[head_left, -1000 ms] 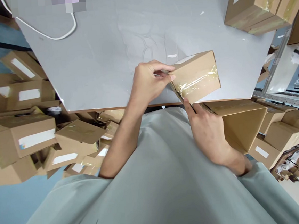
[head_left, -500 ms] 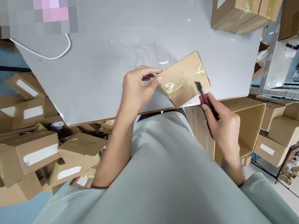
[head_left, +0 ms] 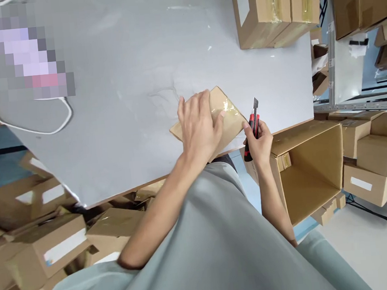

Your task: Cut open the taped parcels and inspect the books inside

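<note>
- Head view, the only one: the left hand [head_left: 198,126] lies spread over the box [head_left: 231,127], thumb on its taped face, fingertips at the far edge. Half a second ago it only pinched one corner between thumb and fingers. Whether it now clamps the box or just presses on it, I cannot tell.
- The box sits at the near edge of the table [head_left: 125,101], in front of the person. It has been turned, and one corner now points toward the far side.
- The right hand [head_left: 260,141] is closed around the knife [head_left: 254,122], its thumb right by the box's right corner; contact there is unclear. The knife has gone from over the taped face to beside the box.
- The blade [head_left: 255,104] is out, points away from the body and touches no cardboard. My reading: no cut is being made at this instant, and the change is one of grip and angle.
- The tape [head_left: 233,110] shines on the upper face; whether it is slit cannot be made out.
- A big carton [head_left: 313,175] stands right of the person, its mouth showing; more of its inside is in view than before.
</note>
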A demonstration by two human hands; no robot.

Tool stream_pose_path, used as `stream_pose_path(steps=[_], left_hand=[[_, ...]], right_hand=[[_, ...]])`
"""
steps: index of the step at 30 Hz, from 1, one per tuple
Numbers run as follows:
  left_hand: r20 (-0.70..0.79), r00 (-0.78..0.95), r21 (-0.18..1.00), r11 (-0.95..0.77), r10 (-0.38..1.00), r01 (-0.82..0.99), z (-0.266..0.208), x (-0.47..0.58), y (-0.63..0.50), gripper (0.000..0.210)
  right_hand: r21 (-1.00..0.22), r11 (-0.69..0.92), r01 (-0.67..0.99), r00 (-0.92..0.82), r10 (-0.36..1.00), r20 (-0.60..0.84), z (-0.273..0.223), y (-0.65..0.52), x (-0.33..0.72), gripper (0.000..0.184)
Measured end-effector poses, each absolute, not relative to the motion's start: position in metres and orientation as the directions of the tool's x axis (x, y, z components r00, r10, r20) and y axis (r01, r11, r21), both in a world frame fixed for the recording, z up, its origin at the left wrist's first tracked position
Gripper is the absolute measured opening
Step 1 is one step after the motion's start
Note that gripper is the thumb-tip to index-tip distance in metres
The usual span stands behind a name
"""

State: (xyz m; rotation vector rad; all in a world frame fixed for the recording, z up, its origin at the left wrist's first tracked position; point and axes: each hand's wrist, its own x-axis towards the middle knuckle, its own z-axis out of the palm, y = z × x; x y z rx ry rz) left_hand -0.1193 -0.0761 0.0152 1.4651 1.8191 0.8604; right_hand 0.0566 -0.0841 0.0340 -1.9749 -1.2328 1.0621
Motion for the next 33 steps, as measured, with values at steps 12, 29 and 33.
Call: stream_pose_path(steps=[12, 29, 33], left_hand=[[-0.125, -0.121, 0.811, 0.172, 0.985, 0.559, 0.023, -0.147, -0.084, 0.04], [-0.192, -0.127, 0.847, 0.23, 0.973, 0.479, 0.026, -0.143, -0.076, 0.042], [-0.214, -0.11, 0.866, 0.241, 0.971, 0.438, 0.026, -0.145, -0.076, 0.044]], right_hand=[[-0.758, -0.594, 0.269, 0.148, 0.803, -0.577, 0.05, -0.126, 0.032, 0.042], [-0.298, -0.086, 0.951, -0.059, 0.893, -0.447, 0.099, -0.113, 0.029, 0.055], [-0.194, -0.048, 0.98, -0.052, 0.878, -0.476, 0.098, -0.109, 0.024, 0.056]])
